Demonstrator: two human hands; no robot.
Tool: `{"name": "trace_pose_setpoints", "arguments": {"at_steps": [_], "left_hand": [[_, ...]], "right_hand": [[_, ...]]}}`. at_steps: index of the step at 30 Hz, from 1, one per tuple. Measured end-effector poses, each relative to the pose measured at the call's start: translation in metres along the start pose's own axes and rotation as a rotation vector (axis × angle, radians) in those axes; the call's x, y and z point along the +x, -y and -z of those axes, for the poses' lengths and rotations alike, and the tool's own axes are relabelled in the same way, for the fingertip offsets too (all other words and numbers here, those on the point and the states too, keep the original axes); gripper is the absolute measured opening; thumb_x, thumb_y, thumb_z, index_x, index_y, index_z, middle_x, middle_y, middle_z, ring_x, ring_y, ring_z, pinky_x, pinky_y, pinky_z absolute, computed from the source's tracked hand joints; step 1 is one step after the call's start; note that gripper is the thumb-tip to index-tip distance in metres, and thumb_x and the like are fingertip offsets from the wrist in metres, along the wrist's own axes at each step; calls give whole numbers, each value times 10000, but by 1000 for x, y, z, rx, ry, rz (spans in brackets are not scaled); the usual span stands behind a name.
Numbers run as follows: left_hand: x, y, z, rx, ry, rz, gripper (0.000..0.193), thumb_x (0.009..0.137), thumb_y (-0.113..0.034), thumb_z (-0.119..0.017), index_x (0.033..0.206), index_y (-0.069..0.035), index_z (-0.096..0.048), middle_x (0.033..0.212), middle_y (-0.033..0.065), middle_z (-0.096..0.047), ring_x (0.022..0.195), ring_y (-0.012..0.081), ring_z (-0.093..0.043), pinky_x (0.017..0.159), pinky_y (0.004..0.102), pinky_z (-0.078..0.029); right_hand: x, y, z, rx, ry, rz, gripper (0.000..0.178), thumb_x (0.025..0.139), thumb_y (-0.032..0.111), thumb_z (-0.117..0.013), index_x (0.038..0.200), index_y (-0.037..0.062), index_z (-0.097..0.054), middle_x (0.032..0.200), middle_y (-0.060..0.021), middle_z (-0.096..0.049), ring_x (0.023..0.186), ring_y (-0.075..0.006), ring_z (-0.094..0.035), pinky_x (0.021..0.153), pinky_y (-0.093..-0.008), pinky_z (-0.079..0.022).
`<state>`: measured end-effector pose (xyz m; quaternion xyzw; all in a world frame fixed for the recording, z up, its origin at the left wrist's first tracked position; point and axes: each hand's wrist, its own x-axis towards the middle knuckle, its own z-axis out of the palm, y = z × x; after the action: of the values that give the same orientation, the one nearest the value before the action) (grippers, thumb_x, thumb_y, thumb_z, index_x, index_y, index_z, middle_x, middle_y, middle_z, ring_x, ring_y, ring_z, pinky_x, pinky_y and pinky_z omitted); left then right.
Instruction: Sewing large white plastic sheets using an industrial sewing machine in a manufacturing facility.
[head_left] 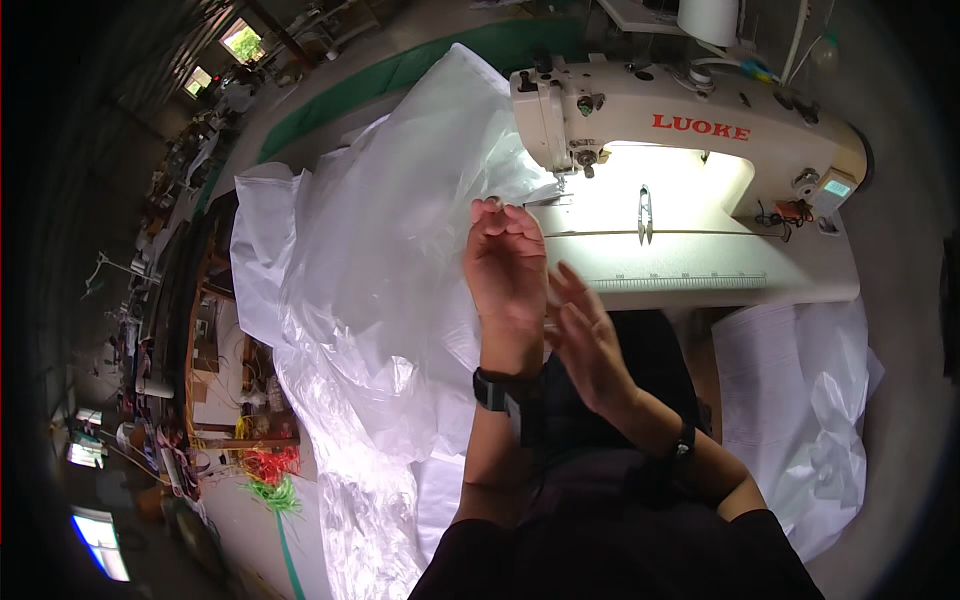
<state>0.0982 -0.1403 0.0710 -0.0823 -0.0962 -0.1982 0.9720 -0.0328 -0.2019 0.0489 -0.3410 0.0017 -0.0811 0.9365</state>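
Palm up, my left hand (pixel 506 265) is raised in front of the sewing machine (pixel 640 110), near its needle area. Its fingers are bent and drawn together at the tips; anything between them is too small to make out. Just right of that wrist and a little lower, my right hand (pixel 590 350) has its fingers stretched apart, slightly blurred, and holds nothing. A large heap of white translucent plastic sheeting (pixel 370 260) spreads left of the hands and up to the needle. Small thread snips (pixel 644 214) lie on the lit machine bed, beyond both hands.
A ruler scale (pixel 690 280) runs along the machine table's front edge. More white sheeting (pixel 790 400) hangs at the right. On the left stand a shelf with boxes (pixel 215 390) and red strands (pixel 270 464). A white thread cone (pixel 710 20) stands behind the machine.
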Motion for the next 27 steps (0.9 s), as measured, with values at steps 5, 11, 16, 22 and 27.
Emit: {"name": "trace_pose_setpoints", "arguments": {"at_steps": [5, 11, 16, 22, 27], "left_hand": [[9, 30, -45, 906, 167, -561, 148, 925, 39, -510, 1033, -36, -579, 949, 93, -633, 731, 124, -575, 807, 314, -526], [3, 39, -89, 1551, 435, -681, 140, 867, 45, -559, 942, -52, -627, 920, 72, -651, 707, 144, -601, 700, 295, -526], [-9, 3, -92, 726, 222, -223, 148, 921, -36, -556, 1061, -79, -581, 1006, 52, -618, 803, 135, -580, 813, 315, -523], [-74, -68, -115, 2501, 304, -448, 663, 779, -163, -752, 1366, -119, -446, 1361, 103, -502, 1225, 288, -504, 1074, 507, -376], [-124, -212, -73, 3417, -358, -330, 999, 691, -273, -830, 1524, -237, -280, 1580, 134, -245, 1454, 354, -242, 1115, 678, -175]], "right_hand": [[-13, -26, 1, 15, 224, -264, 546, 1019, 320, -461, 1449, 2, -351, 1333, -113, -558, 1231, -179, -512, 1050, -309, -379], [-3, -40, 17, -50, 370, -110, 530, 1038, 370, -354, 1368, -30, -465, 1312, -124, -570, 1185, -188, -543, 1029, -316, -392], [-14, -27, -24, -134, 481, -126, 585, 1041, 414, -382, 1419, -32, -381, 1360, -134, -529, 1243, -208, -503, 1065, -323, -360], [-9, -34, 31, -877, 399, -313, 393, 998, 315, -553, 1236, 7, -602, 1125, -122, -678, 1008, -237, -656, 884, -346, -502], [5, -77, 68, -1117, 503, -273, 456, 925, 343, -644, 1206, -14, -608, 1078, -214, -671, 980, -328, -661, 869, -372, -509]]}}
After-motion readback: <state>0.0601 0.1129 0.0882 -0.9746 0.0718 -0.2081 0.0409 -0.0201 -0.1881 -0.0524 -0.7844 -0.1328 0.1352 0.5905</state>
